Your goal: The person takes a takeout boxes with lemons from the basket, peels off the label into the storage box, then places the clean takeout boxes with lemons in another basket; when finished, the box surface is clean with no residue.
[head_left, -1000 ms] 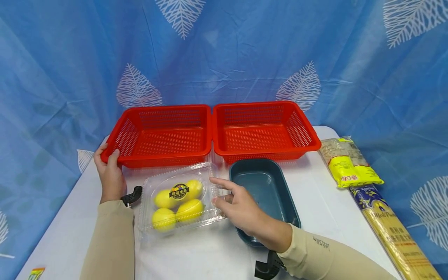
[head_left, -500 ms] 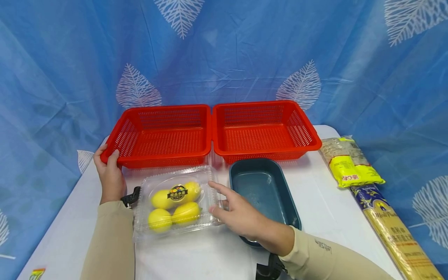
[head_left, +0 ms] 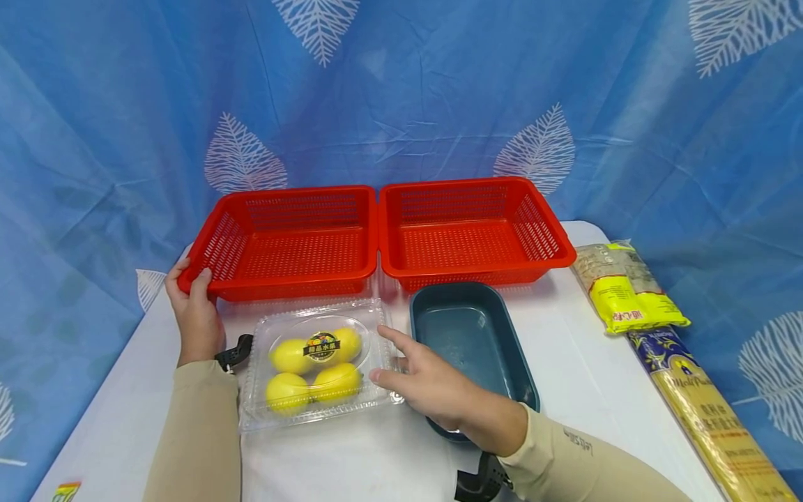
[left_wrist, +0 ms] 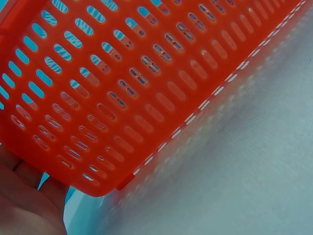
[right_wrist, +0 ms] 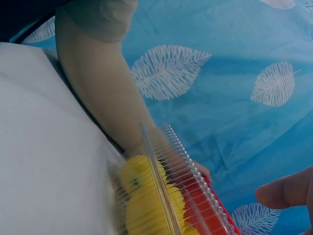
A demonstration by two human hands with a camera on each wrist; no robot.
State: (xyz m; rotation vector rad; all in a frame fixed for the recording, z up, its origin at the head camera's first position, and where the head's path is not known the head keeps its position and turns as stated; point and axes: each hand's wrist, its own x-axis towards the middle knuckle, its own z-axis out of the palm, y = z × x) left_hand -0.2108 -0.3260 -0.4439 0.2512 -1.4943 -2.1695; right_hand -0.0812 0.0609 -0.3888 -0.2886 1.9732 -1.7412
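Observation:
At the near left corner of the left red basket, my left hand grips the rim, thumb on the near side and fingers round the outer side. The left wrist view shows the basket's slotted wall and part of that hand. A clear plastic clamshell box with several lemons in it and a round dark label on its lid lies in front of the basket. My right hand is at the box's right edge, thumb and index finger extended and spread. Its other fingers are partly hidden.
A second red basket stands right beside the first. Under my right forearm is a dark teal tray. Along the table's right edge lie a yellow-labelled bag and a long golden pack. A small colourful packet is at the lower left.
The lemon box has come down flat onto the table and shifted slightly left and nearer. My right thumb and index finger have loosened from its edge. The left hand keeps its hold on the basket.

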